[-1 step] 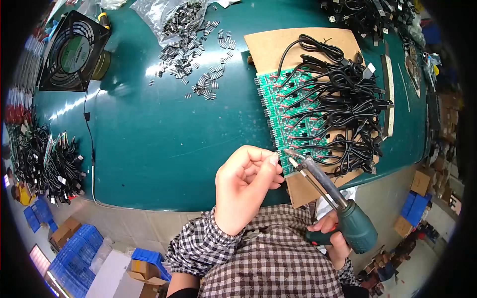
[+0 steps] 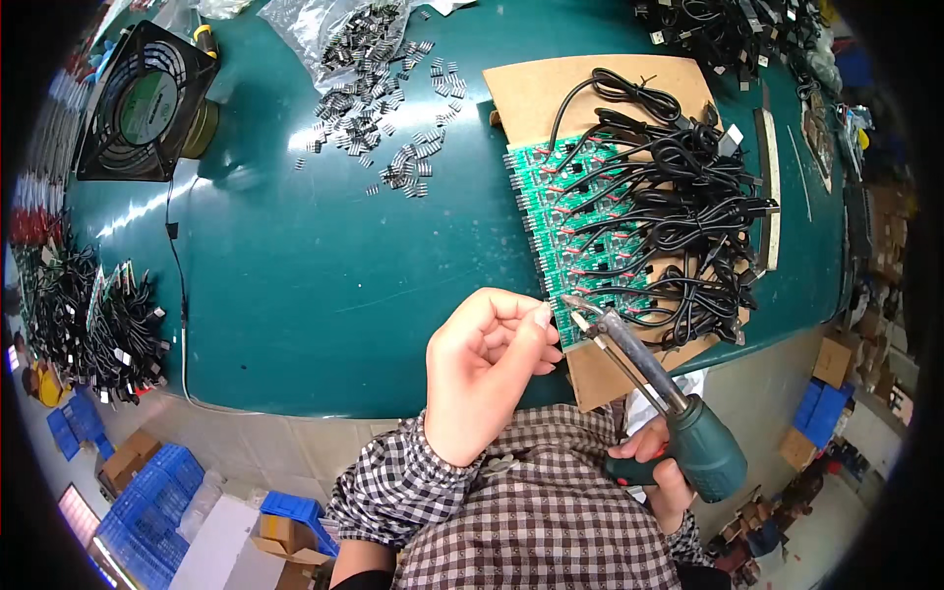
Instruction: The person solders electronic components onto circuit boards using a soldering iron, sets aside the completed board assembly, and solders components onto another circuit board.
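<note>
From my remote seat I see no change between the last two views: both hands, the tool and the boards sit in the same places, so I judge the work is paused or moving too finely to show, with attention on the near end of the board row. My right hand (image 2: 657,457) is wrapped around the handle of a green soldering gun (image 2: 710,454), fingers closed firmly on it, and the metal nose slants up and left so that its tip hangs over the near end of the green circuit boards (image 2: 553,221). Whether the tip touches them, I cannot tell. My left hand (image 2: 477,369) is at the near left corner of those boards, fingers curled in and thumb pressed toward the forefinger; the pinch is nearly closed, but I cannot make out whether a small part is caught in it. The boards lie side by side on a sheet of brown cardboard (image 2: 511,88) at the right of the green table (image 2: 295,256), a row of pins along their left edge. Bundled black cables (image 2: 688,228) run off to their right. Farther away, loose pin connectors (image 2: 359,118) spill from a clear bag (image 2: 300,39), and a black fan (image 2: 147,103) stands at the far left.
</note>
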Demonstrator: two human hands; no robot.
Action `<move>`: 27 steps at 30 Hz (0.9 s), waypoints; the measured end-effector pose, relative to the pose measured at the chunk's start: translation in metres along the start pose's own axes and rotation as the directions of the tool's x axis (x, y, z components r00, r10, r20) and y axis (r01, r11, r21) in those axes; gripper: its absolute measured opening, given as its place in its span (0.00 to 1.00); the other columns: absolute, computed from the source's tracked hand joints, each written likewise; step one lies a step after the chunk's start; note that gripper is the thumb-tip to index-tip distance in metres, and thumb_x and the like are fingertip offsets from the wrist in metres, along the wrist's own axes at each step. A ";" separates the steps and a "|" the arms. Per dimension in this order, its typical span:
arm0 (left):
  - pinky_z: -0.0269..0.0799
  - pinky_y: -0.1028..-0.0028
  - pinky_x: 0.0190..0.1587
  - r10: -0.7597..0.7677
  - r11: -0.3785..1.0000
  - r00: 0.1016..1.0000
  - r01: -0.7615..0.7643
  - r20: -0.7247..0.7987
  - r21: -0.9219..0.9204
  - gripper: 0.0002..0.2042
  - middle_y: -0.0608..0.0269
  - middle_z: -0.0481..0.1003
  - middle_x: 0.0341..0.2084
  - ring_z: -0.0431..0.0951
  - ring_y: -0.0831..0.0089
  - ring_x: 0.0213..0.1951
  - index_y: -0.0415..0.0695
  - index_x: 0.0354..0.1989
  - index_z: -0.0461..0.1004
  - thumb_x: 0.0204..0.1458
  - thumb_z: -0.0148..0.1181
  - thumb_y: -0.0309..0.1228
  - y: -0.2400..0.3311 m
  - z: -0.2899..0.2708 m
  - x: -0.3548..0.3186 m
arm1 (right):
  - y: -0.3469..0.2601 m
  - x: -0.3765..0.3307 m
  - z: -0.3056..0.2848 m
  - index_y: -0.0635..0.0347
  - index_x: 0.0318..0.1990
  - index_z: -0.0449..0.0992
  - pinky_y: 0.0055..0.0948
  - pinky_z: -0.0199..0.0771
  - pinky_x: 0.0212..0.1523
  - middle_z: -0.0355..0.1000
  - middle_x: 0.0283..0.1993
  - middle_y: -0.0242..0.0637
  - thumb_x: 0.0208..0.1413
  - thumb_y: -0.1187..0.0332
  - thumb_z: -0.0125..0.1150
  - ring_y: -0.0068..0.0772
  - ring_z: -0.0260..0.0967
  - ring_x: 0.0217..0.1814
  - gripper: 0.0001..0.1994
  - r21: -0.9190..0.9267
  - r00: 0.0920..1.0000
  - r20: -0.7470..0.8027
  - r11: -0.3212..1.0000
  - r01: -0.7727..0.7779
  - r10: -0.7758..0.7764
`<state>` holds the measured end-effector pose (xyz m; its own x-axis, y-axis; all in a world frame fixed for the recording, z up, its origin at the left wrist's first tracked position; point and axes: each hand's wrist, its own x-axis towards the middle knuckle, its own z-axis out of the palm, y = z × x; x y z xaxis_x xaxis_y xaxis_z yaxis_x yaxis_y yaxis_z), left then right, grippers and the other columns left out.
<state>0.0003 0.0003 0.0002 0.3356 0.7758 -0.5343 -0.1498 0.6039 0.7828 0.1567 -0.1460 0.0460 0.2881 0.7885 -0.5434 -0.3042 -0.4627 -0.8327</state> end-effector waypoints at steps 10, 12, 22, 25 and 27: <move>0.72 0.83 0.31 0.024 1.000 1.000 -0.023 -0.018 0.020 0.05 0.63 0.73 0.26 0.74 0.82 0.27 0.35 0.34 0.67 0.53 0.52 0.24 0.000 0.002 -0.001 | -0.003 -0.002 0.005 0.66 0.34 0.63 0.38 0.75 0.41 0.60 0.27 0.36 0.48 0.55 0.58 0.31 0.66 0.33 0.20 0.003 1.000 -0.027 1.000 -0.009 0.009; 0.72 0.83 0.31 0.032 0.999 0.999 -0.032 -0.020 0.017 0.04 0.63 0.73 0.26 0.74 0.82 0.27 0.35 0.33 0.67 0.52 0.52 0.23 -0.001 0.002 -0.001 | -0.003 -0.002 0.004 0.66 0.34 0.63 0.38 0.75 0.41 0.61 0.27 0.36 0.48 0.56 0.58 0.31 0.66 0.33 0.20 -0.004 1.000 -0.013 1.000 -0.027 0.027; 0.73 0.81 0.27 0.075 0.996 0.996 -0.072 -0.048 0.058 0.05 0.60 0.73 0.23 0.75 0.77 0.24 0.35 0.32 0.66 0.53 0.51 0.25 -0.002 0.005 0.000 | -0.002 -0.006 0.001 0.65 0.36 0.62 0.40 0.75 0.42 0.61 0.27 0.35 0.48 0.56 0.58 0.31 0.65 0.34 0.20 -0.003 0.999 0.003 0.999 -0.049 0.049; 0.72 0.83 0.30 0.036 0.999 0.999 -0.035 -0.029 0.025 0.04 0.63 0.73 0.25 0.74 0.82 0.26 0.35 0.33 0.67 0.52 0.52 0.24 0.000 0.004 0.000 | 0.000 -0.007 0.000 0.66 0.37 0.62 0.41 0.74 0.42 0.61 0.28 0.35 0.48 0.56 0.58 0.31 0.65 0.34 0.21 0.008 0.999 0.002 0.999 -0.050 0.050; 0.71 0.83 0.30 0.042 0.999 0.999 -0.041 -0.029 0.025 0.04 0.64 0.73 0.25 0.74 0.83 0.26 0.35 0.33 0.67 0.53 0.52 0.24 0.000 0.004 0.000 | 0.000 -0.008 0.000 0.66 0.38 0.62 0.41 0.74 0.42 0.61 0.28 0.35 0.48 0.56 0.58 0.31 0.65 0.34 0.21 0.010 0.999 0.001 0.999 -0.051 0.051</move>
<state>0.0041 -0.0006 0.0011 0.3017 0.8054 -0.5102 -0.1397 0.5667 0.8120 0.1548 -0.1524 0.0502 0.2715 0.7641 -0.5852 -0.3280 -0.4982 -0.8027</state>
